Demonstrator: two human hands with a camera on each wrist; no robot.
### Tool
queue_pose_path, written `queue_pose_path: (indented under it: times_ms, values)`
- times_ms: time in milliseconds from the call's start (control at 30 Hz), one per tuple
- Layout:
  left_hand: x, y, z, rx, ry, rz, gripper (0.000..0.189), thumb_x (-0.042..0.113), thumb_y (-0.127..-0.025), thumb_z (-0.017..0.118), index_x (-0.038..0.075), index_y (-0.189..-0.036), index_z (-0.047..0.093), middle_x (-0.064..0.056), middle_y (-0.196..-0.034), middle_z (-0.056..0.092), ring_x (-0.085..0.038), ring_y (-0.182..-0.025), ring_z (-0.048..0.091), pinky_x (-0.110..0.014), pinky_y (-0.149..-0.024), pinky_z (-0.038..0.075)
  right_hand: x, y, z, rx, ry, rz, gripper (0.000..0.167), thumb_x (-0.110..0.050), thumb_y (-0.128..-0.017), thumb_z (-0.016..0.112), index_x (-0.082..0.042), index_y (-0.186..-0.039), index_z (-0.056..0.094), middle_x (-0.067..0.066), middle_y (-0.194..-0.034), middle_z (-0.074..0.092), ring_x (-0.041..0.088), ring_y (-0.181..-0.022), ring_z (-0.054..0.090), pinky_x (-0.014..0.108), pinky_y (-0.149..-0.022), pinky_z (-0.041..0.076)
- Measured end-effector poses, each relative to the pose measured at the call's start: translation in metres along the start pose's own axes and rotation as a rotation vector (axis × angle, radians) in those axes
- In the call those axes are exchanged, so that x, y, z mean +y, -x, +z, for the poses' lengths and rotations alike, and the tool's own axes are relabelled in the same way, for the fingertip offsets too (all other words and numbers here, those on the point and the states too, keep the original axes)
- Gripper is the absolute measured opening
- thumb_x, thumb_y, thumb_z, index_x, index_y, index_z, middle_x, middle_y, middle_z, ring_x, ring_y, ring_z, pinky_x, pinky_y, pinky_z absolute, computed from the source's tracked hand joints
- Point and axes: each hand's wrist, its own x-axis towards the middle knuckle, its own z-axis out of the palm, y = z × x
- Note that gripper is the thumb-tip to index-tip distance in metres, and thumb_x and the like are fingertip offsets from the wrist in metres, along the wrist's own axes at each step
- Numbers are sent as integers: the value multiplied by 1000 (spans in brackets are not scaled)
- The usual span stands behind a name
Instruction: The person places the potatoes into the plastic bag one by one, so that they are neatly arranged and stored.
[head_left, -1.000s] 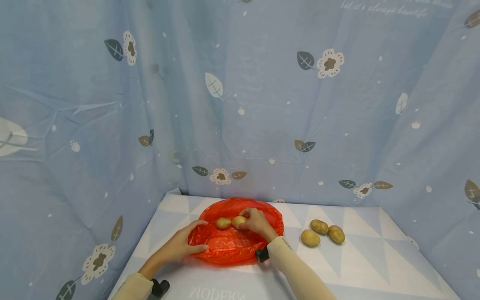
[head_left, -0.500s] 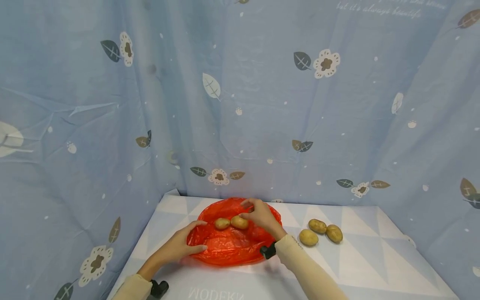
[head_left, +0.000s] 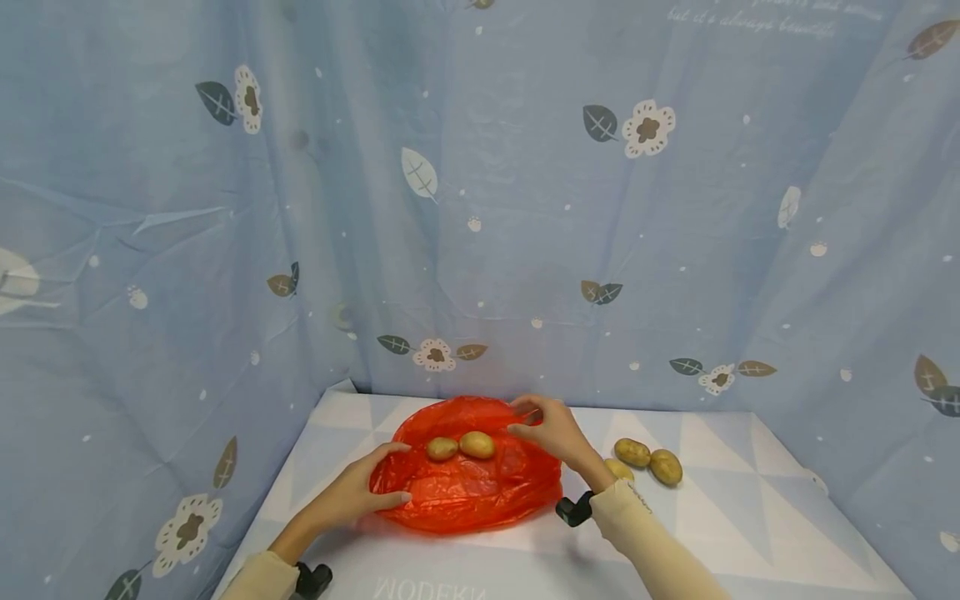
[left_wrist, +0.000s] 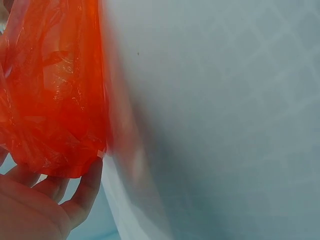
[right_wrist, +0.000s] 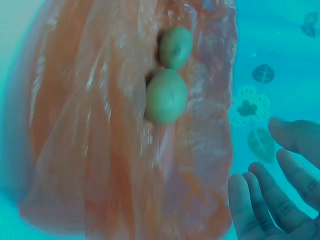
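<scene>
A red plastic bag (head_left: 457,492) lies spread on the table with its mouth wide. Two potatoes rest side by side in it, the left potato (head_left: 442,449) close against the right potato (head_left: 477,445). My left hand (head_left: 357,490) holds the bag's left end, fingers and thumb curved around it. In the left wrist view the left fingertips (left_wrist: 92,172) touch the red edge. Over the bag's right side is my right hand (head_left: 557,429), fingers loosely bent and holding nothing. The right wrist view shows its fingers (right_wrist: 270,197) apart from both potatoes.
Right of the bag, several potatoes sit on the table: one at the back (head_left: 632,452), one further right (head_left: 666,467), and a third (head_left: 619,471) partly hidden by my right wrist. A blue patterned curtain (head_left: 480,250) borders the table (head_left: 720,517) behind and at both sides.
My right hand has let go of the right potato in the bag and drawn away to the right. My left hand stays at the bag's left end.
</scene>
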Motion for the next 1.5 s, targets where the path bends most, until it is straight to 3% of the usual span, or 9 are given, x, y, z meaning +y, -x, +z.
queue_pose_path:
  times_ms: [233, 533, 767, 1133, 1500]
  values:
    - [-1, 2, 0, 5, -1, -6, 75, 36, -83, 87, 22, -147, 51, -13, -148, 52, -39, -133, 51, -60, -103, 49, 8, 12, -29, 46, -3, 28, 40, -21, -88, 83, -11, -125, 69, 12, -119, 70, 23, -99, 67, 37, -79, 60]
    - [-1, 0, 1, 0, -4, -12, 75, 37, -83, 87, 22, -147, 51, -13, -149, 51, -39, -134, 50, -60, -104, 48, 22, 34, -69, 112, 58, 73, 41, -25, -90, 82, -16, -128, 68, 6, -119, 70, 26, -103, 65, 38, -81, 60]
    - [-2, 0, 2, -7, -16, 4, 76, 36, -82, 88, 20, -147, 51, -13, -149, 51, -40, -135, 49, -62, -106, 46, 36, 52, -95, 138, 96, 114, 45, -29, -92, 80, -16, -133, 65, 10, -124, 68, 27, -107, 64, 41, -84, 58]
    - [-4, -2, 2, -4, -17, 2, 78, 37, -83, 87, 20, -149, 49, -13, -150, 50, -40, -136, 48, -61, -106, 45, 69, 74, -119, 159, 93, 190, 53, -38, -94, 77, -10, -136, 62, 14, -125, 68, 31, -111, 62, 36, -85, 54]
    - [-4, -1, 2, 9, -26, 4, 76, 37, -82, 88, 23, -147, 51, -15, -151, 49, -40, -137, 47, -63, -107, 43, 99, 93, -132, 196, 124, 283, 51, -30, -97, 74, -5, -139, 58, 20, -128, 66, 34, -111, 62, 34, -85, 57]
